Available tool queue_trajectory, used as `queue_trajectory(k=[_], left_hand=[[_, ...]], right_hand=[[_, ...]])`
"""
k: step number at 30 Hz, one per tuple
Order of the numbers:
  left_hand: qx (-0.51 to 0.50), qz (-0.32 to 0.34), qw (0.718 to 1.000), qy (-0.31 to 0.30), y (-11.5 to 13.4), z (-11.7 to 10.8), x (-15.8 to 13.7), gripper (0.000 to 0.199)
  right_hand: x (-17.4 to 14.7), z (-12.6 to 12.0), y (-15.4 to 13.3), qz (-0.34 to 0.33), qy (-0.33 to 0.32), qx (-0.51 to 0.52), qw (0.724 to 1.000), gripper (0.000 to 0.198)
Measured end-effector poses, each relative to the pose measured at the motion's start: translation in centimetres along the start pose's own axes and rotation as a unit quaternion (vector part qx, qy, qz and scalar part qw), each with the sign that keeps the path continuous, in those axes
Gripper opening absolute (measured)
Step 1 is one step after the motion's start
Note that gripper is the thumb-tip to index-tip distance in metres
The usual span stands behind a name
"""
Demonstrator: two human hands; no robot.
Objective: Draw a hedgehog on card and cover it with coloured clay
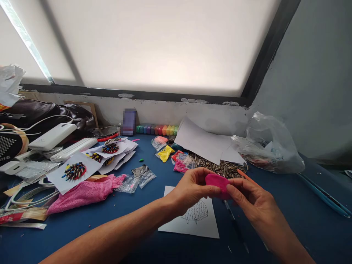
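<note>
pink piece (216, 184): smooth, matt | drawing sheet (190, 226): matt paper | towel (84, 195): rough cloth

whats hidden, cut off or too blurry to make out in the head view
All in the head view:
- drawing: upper left part, behind the left hand
- pink piece: parts gripped by the left hand and right hand
- seeds: some, under white sheets
- purple item: face pixelated
- left plastic bag: cut off by picture edge

Flat piece (216, 182): plain magenta. Table (308, 214): dark blue. Sheet (171, 226): white; drawing (195, 212) filled with black strokes. Seeds (220, 169) toward table's far edge: black-and-white stripes. Cloth (85, 195) toward left edge: pink.
</note>
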State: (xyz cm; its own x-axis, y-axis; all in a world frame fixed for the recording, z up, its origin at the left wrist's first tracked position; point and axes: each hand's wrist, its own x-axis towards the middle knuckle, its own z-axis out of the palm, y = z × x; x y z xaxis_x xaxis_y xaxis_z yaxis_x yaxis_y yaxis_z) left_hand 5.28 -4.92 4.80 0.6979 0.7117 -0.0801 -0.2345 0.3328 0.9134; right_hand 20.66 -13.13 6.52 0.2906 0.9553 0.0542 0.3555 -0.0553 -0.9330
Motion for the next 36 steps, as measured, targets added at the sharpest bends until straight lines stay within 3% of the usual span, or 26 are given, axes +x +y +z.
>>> queue_trajectory(k=[7, 16, 23, 27, 34, 36], left_hand=[[-0.004, -0.014, 1.000, -0.019, -0.36, -0.27, 0.14, 0.040], [0.065, -0.015, 0.997, -0.040, -0.74, -0.69, 0.10, 0.036], [0.064, -0.006, 0.997, -0.041, -0.69, -0.75, 0.19, 0.046], [0.045, -0.041, 0.998, -0.026, -0.77, -0.58, 0.21, 0.051], [0.053, -0.032, 0.998, -0.016, -0.50, -0.67, 0.20, 0.050], [0.070, -0.032, 0.997, -0.029, -0.51, -0.86, 0.17, 0.047]], right_hand=[[-0.21, -0.07, -0.24, -0.009, 0.008, -0.032, 0.999, 0.035], [-0.03, -0.14, -0.29, -0.007, 0.009, -0.035, 0.999, 0.035], [-0.11, 0.12, -0.67, 0.000, -0.013, -0.014, 1.000, 0.037], [0.03, 0.01, -0.23, 0.003, 0.026, -0.018, 0.999, 0.038], [0.22, -0.12, 0.17, 0.015, -0.005, 0.012, 1.000, 0.039], [0.25, -0.22, 0.14, 0.018, 0.021, 0.018, 0.999, 0.040]])
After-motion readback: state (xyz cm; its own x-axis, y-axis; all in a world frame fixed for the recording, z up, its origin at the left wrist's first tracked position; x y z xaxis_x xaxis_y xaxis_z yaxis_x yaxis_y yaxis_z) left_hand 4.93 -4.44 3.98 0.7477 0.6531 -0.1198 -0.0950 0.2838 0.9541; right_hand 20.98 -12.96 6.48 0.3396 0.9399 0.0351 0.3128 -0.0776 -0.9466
